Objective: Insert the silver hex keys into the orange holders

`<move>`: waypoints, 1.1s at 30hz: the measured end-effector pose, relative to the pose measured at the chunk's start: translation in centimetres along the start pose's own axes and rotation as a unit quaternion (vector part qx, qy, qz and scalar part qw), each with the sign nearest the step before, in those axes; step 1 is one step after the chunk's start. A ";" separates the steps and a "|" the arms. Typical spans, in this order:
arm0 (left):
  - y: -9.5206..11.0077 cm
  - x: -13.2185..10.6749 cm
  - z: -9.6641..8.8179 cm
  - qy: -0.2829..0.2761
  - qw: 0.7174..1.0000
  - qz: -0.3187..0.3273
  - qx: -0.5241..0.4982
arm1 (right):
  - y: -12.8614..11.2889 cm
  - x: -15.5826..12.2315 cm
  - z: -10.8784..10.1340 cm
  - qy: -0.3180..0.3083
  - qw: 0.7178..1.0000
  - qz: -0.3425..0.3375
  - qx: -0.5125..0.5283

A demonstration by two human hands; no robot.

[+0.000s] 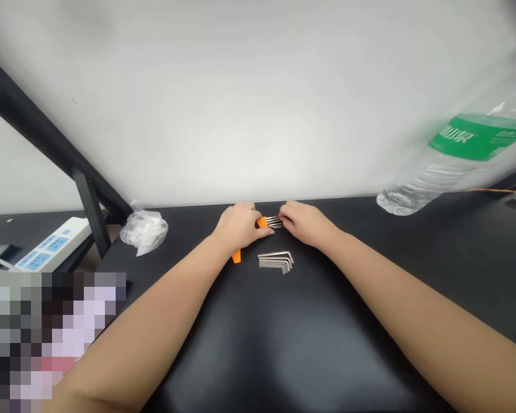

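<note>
Loose hex keys, table's back edge beyond, open room nearside

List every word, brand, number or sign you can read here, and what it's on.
"山泉": white characters on the green label of the plastic water bottle.
Further print at the label's right: too blurred to read.
Power strip: any markings too small to read.
Loose L-shaped hex keys: no readable text.
</note>
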State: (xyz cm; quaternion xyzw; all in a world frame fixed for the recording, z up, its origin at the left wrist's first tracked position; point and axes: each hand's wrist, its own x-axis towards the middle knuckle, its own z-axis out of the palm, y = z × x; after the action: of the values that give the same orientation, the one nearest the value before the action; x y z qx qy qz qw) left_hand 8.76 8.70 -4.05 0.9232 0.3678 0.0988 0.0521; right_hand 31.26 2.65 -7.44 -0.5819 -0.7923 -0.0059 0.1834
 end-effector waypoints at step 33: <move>-1.1 0.7 -0.3 -0.022 0.999 0.025 -0.020 | 3.5 -0.1 0.4 0.056 0.985 0.118 0.116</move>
State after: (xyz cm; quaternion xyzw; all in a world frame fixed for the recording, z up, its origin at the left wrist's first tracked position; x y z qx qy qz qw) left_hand 8.42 9.99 -3.87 0.9327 0.3416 0.0875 0.0760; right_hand 34.40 3.79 -8.54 -0.6451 -0.7015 0.0754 0.2934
